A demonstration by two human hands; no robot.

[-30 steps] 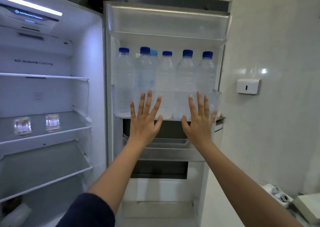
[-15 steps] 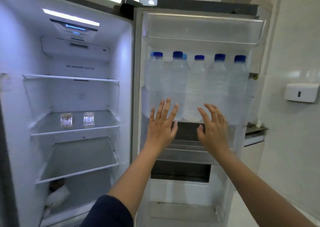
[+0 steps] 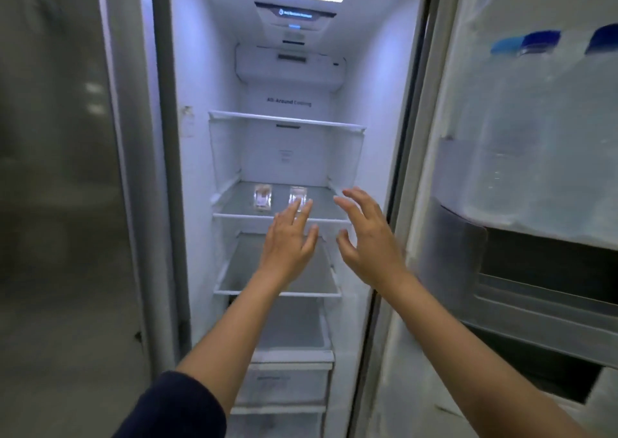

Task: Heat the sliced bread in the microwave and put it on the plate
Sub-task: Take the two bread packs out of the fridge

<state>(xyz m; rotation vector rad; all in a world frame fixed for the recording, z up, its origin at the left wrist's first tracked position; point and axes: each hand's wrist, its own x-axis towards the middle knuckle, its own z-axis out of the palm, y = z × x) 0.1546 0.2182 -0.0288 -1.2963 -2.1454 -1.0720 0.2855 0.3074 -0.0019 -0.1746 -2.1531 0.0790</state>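
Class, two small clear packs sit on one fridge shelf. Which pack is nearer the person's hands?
The right pack: the left hand's fingertips overlap its lower edge, and the right hand is beside it. The left pack sits clear of both.

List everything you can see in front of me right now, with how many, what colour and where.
Fridge: one, white inside, lit, open ahead.
Shelves: three, clear with white edges, mid fridge.
Clear packets: two, contents unclear, side by side on the middle shelf.
Drawers: at least two, white, bottom of fridge.
Fridge door: one, white, open at right.
Water bottles: at least three, clear with blue caps, blurred, in the door rack.
Left hand: one, open, empty, in front of the middle shelf.
Right hand: one, open, empty, beside it.
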